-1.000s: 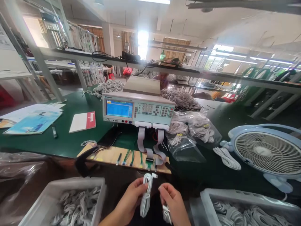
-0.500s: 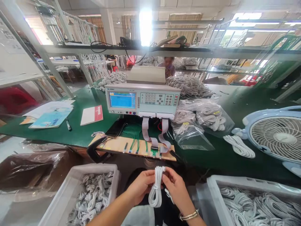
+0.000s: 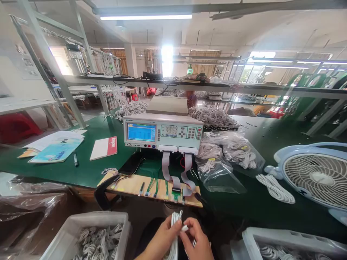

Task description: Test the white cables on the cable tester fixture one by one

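A coiled white cable (image 3: 175, 249) is gripped in my left hand (image 3: 162, 238), thumb across the bundle near its top. My right hand (image 3: 197, 240) is beside it, thumb and fingers pinched on the small white connector (image 3: 184, 228) at the cable's end. Both hands are low in the view, in front of the table edge. Just beyond them is a wooden board (image 3: 130, 184) with green wires and small connectors. Two grey ribbon cables (image 3: 166, 166) run from the board up to a tester (image 3: 162, 131) with a lit blue screen.
A white bin (image 3: 67, 231) of coiled cables stands at left, another bin (image 3: 298, 236) at right. On the green table are bagged cables (image 3: 217, 169), a loose cable coil (image 3: 275, 188), a blue fan (image 3: 320, 177), a red-and-white booklet (image 3: 103, 148) and papers (image 3: 56, 146). A black clamp (image 3: 104, 191) grips the board's left end.
The camera view has tilted up, so the hands and bins appear lower. My right hand has gone from the bundle's top to pinching the white connector, slightly apart from the coil.
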The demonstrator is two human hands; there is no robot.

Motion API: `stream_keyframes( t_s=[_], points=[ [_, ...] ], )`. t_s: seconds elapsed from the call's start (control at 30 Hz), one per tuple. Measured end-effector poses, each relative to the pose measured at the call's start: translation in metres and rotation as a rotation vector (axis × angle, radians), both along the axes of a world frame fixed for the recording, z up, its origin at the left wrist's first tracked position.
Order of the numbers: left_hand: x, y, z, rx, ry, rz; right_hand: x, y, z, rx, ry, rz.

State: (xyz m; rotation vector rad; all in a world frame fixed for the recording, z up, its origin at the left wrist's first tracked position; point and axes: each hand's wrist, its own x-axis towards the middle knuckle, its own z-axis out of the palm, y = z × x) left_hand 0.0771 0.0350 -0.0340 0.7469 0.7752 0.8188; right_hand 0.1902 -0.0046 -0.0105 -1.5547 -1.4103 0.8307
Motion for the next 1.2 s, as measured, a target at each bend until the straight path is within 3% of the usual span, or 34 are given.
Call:
stream_keyframes(
  t_s=[0.07,0.17,0.33,0.4,0.53,0.9,1.07,1.2],
  points=[
    [0.0,0.0,-0.01,0.121,0.047,0.028,-0.001,0.0,0.002,-0.013,-0.006,0.031],
    [0.001,-0.002,-0.014,0.114,0.117,0.017,-0.002,-0.002,0.008,-0.017,0.049,0.043],
    [0.002,-0.007,0.002,0.018,0.054,-0.046,-0.002,-0.001,0.007,-0.031,0.145,-0.02],
    [-0.001,-0.006,0.007,0.069,0.071,0.001,0.0,0.003,0.003,-0.074,0.223,-0.022],
    [-0.008,-0.001,0.007,0.289,0.296,0.179,0.006,0.016,-0.007,-0.192,0.405,-0.016],
    [-0.017,0.014,0.013,0.361,0.241,0.118,0.017,0.043,-0.006,-0.211,0.465,-0.006],
    [-0.028,0.026,0.007,0.098,0.174,0.09,0.012,0.049,-0.01,-0.295,0.573,-0.05],
    [-0.034,0.033,0.007,-0.093,0.115,0.043,0.007,0.045,-0.01,-0.227,0.531,-0.092]
  ],
)
